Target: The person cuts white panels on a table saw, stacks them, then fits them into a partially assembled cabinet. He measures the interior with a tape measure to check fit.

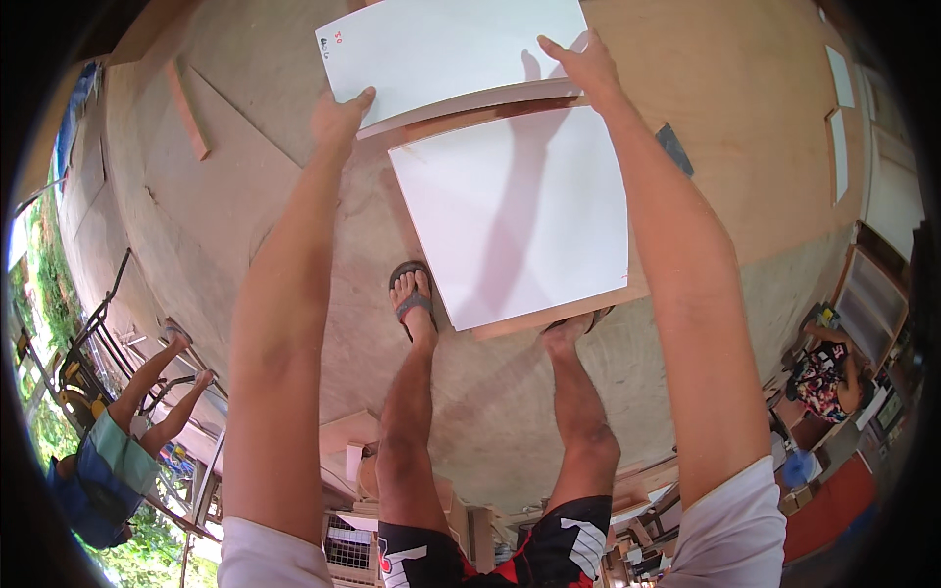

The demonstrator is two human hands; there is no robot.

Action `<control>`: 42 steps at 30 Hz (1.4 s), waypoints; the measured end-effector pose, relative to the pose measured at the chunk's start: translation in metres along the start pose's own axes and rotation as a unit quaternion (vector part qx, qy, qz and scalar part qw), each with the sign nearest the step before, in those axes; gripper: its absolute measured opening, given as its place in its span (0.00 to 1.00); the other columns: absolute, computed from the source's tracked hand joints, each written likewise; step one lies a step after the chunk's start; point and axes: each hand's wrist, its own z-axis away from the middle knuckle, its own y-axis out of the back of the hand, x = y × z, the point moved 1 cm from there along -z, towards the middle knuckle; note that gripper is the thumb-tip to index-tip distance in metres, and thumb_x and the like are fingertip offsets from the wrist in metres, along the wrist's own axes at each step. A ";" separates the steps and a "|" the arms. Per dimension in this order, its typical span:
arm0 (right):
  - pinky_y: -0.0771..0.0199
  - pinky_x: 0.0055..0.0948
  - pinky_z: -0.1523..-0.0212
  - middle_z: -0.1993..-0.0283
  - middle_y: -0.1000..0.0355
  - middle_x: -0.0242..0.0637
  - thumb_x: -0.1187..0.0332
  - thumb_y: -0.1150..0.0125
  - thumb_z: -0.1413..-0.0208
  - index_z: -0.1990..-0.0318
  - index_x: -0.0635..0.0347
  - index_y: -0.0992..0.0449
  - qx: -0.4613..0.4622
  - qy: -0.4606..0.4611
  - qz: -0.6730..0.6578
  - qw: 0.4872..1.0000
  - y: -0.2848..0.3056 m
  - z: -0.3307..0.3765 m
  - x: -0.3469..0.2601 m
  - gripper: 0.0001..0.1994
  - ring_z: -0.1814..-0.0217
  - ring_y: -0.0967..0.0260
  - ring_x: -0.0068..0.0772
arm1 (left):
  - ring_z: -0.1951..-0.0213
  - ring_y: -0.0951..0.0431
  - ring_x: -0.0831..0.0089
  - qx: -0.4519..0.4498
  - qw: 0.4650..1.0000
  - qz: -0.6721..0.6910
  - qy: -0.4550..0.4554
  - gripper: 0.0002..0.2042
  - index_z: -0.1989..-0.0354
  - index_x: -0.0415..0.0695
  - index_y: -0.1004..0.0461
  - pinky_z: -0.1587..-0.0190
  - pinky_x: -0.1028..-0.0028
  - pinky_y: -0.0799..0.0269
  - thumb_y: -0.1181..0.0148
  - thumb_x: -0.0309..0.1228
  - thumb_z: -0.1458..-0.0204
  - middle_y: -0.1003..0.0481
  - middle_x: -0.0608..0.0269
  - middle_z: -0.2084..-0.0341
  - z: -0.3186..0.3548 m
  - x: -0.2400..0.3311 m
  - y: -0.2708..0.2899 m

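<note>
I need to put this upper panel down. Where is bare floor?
Bare plywood floor lies left of the lower white panel, between it and the wood strip. More lies right, past the dark scrap. Crowded: around both feet, where the lower panel lies.

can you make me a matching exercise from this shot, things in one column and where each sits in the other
Things:
1. left hand
2. right hand
3. lower white square panel
4. thin wooden strip

Places:
A. lying alone on the plywood floor, far left
B. on the right edge of the upper white rectangular board
C. flat on the floor in front of the feet
D. at the near left corner of the upper white board

Pairs: 1-D, 2-B, 3-C, 4-A
</note>
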 end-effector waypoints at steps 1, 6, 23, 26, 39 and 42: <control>0.32 0.47 0.30 0.25 0.41 0.59 0.35 0.29 0.49 0.27 0.73 0.42 0.018 0.003 -0.019 1.000 0.006 0.002 -0.001 0.55 0.26 0.37 0.54 | 0.44 0.19 0.54 0.003 1.000 0.005 0.002 0.32 0.41 0.32 0.24 0.42 0.59 0.26 0.25 0.45 0.48 0.19 0.44 0.47 0.009 0.005 0.007; 0.33 0.48 0.33 0.32 0.33 0.56 0.34 0.28 0.49 0.28 0.72 0.37 -0.020 -0.093 -0.110 0.989 0.017 0.048 -0.016 0.53 0.32 0.34 0.49 | 0.46 0.20 0.59 -0.035 0.997 0.062 -0.013 0.26 0.43 0.30 0.24 0.43 0.63 0.27 0.27 0.39 0.43 0.18 0.45 0.49 0.056 -0.010 0.055; 0.40 0.51 0.29 0.34 0.40 0.60 0.37 0.25 0.50 0.33 0.73 0.35 0.133 -0.155 0.043 0.978 -0.018 0.257 0.213 0.50 0.29 0.44 0.59 | 0.45 0.22 0.54 -0.037 0.987 0.113 0.109 0.36 0.30 0.32 0.36 0.40 0.59 0.27 0.26 0.37 0.43 0.25 0.45 0.41 0.293 -0.154 -0.106; 0.35 0.50 0.31 0.34 0.38 0.62 0.36 0.25 0.52 0.34 0.76 0.35 0.039 -0.210 -0.024 0.977 -0.012 0.243 0.215 0.53 0.30 0.39 0.59 | 0.44 0.23 0.57 -0.130 0.944 0.245 0.178 0.35 0.34 0.31 0.34 0.41 0.60 0.26 0.29 0.44 0.40 0.25 0.46 0.43 0.269 -0.175 -0.098; 0.30 0.48 0.35 0.40 0.34 0.58 0.30 0.30 0.51 0.39 0.75 0.29 0.035 -0.212 -0.029 0.976 0.017 0.269 0.197 0.50 0.35 0.34 0.59 | 0.40 0.24 0.55 -0.144 0.970 0.094 0.169 0.45 0.33 0.29 0.33 0.39 0.61 0.27 0.24 0.54 0.48 0.25 0.42 0.41 0.275 -0.157 -0.080; 0.29 0.47 0.36 0.42 0.28 0.60 0.27 0.35 0.49 0.41 0.75 0.26 0.025 -0.226 -0.016 0.974 0.049 0.278 0.196 0.50 0.37 0.30 0.57 | 0.37 0.26 0.57 -0.227 0.935 0.209 0.175 0.43 0.30 0.27 0.39 0.38 0.62 0.27 0.30 0.52 0.40 0.28 0.43 0.37 0.296 -0.134 -0.063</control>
